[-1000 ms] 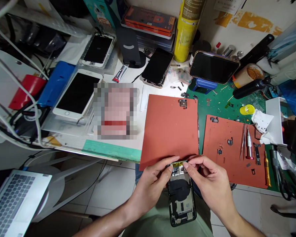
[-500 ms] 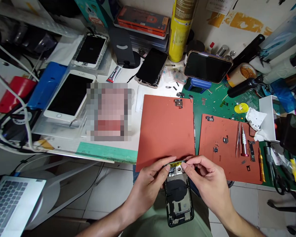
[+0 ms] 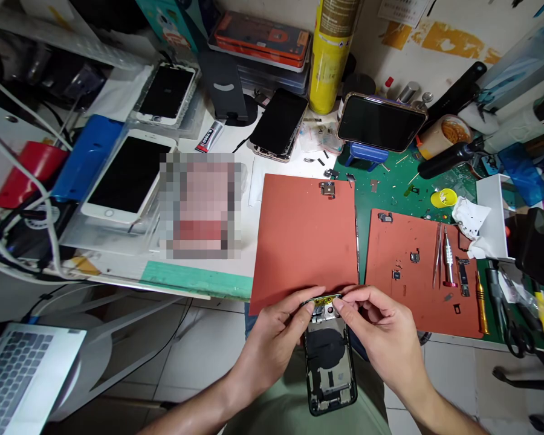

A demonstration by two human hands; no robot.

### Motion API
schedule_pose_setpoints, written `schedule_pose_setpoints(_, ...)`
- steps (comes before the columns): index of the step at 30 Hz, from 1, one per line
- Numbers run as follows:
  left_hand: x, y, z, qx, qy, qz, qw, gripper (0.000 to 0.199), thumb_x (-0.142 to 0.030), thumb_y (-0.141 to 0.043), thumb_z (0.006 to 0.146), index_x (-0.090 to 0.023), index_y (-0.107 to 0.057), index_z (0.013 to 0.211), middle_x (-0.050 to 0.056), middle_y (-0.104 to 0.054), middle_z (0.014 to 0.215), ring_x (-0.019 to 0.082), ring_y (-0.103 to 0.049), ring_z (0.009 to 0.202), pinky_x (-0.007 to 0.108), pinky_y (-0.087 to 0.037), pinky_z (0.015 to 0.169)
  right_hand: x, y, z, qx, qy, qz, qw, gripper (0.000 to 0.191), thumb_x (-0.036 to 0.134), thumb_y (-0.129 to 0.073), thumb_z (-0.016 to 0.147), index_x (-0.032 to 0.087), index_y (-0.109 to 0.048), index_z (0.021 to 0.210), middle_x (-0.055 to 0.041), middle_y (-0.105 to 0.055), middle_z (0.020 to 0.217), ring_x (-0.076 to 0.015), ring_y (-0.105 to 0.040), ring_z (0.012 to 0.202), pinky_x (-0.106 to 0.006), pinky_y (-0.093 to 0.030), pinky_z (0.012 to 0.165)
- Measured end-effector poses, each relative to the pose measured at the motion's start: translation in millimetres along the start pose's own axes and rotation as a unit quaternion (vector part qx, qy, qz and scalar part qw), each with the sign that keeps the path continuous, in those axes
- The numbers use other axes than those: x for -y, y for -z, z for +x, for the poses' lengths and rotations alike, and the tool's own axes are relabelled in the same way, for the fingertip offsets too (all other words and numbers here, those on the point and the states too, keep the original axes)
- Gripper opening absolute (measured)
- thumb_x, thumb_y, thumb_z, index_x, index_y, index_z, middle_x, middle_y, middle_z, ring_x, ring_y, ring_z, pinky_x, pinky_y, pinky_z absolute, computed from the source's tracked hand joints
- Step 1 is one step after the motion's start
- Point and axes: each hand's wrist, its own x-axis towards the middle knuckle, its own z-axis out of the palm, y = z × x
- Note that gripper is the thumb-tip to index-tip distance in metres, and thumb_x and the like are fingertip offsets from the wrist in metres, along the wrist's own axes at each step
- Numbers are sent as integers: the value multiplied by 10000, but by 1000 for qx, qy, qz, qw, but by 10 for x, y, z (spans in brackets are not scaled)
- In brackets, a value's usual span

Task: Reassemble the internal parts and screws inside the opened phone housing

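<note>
An opened phone housing (image 3: 330,362), black-rimmed with a bare grey interior, tilts over my lap at the table's front edge. My left hand (image 3: 278,332) pinches its upper left corner between thumb and index finger. On the upper right corner, the thumb and fingers of my right hand (image 3: 381,332) grip the rim. Between my fingertips a yellow strip (image 3: 323,301) and a metal camera bracket (image 3: 330,310) show at the top of the housing. Just beyond my hands lies a red-brown mat (image 3: 306,235) with a small metal part (image 3: 327,190) near its far edge.
The right mat (image 3: 390,308) bears tweezers (image 3: 437,257), a screwdriver (image 3: 448,260) and several small parts. Several phones, including a white one (image 3: 129,175), lie at the back left. A propped phone (image 3: 381,122) and a yellow can (image 3: 333,57) stand behind. Scissors (image 3: 517,335) lie far right.
</note>
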Motion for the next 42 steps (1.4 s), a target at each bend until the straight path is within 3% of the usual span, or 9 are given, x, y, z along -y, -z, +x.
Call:
schedule_pose_setpoints(6,-37,14,35,-24,-25,6,999,372,-434,-622,978,-253,-809,1244,-18,-683,721,99,-448,556,208,-398,537,-31,8,-69,-35,26,-23,999,210,434,-798,924,234,-779,983,-67,-810,1037,-169,-753,830,-260,-632,757)
schedule_pose_setpoints(12,66,54,27,-1,25,-97,995,445,-478,-621,992,-244,-761,1344,52,-803,968,128,-606,648,234,-510,606,-212,99,-392,-58,122,-191,972,193,368,-706,1005,229,-741,1134,-64,-787,948,-179,-757,767,-241,-624,627)
schedule_pose_setpoints(19,92,38,24,2,54,-249,967,554,-430,-614,984,-198,-657,1485,108,-798,1056,232,-730,886,352,-607,793,-428,-81,-707,-53,277,-388,878,861,556,-783,906,86,-474,1557,-227,-709,1282,-352,-716,1120,-447,-672,828)
schedule_pose_setpoints(23,50,17,18,-8,47,-272,961,585,-412,-632,984,-222,-608,1536,88,-792,1012,250,-745,931,408,-625,877,-435,-274,-657,-102,269,-420,861,759,449,-713,951,79,-461,1564,-233,-676,1301,-357,-668,1150,-490,-649,870)
schedule_pose_setpoints(27,54,12,-11,-29,-2,-282,959,661,-404,-654,1007,-294,-471,1633,99,-780,1218,249,-762,1048,431,-631,980,-355,-403,-451,-162,319,-419,835,651,344,-681,942,60,-503,1499,-233,-676,1243,-348,-659,1107,-508,-628,871)
schedule_pose_setpoints(31,79,90,-46,-59,-73,-200,975,600,-438,-631,1049,-331,-476,1619,118,-722,1416,267,-752,1210,415,-642,1025,-284,-499,-264,-215,308,-429,822,562,338,-663,963,73,-530,1440,-224,-688,1197,-353,-663,1078,-518,-621,860)
schedule_pose_setpoints(35,71,250,-36,-126,-150,-3,981,377,-390,-603,1072,-285,-667,1429,88,-780,1309,233,-802,1086,327,-691,894,-296,-577,-187,-232,305,-450,806,549,374,-671,974,59,-542,1404,-231,-699,1153,-351,-670,1016,-500,-624,807)
schedule_pose_setpoints(38,47,341,5,-167,-237,143,946,260,-293,-622,1060,-263,-742,1290,54,-820,1134,176,-814,887,261,-682,820,-321,-625,-175,-233,296,-464,802,532,383,-654,993,46,-550,1391,-259,-704,1166,-362,-673,998,-503,-617,780)
schedule_pose_setpoints(42,58,390,77,-146,-346,244,894,269,-128,-586,1051,-240,-738,1242,46,-801,1103,153,-790,946,230,-644,898,-361,-635,-172,-225,303,-478,793,555,388,-662,1004,14,-549,1399,-294,-712,1191,-380,-682,1011,-517,-612,789)
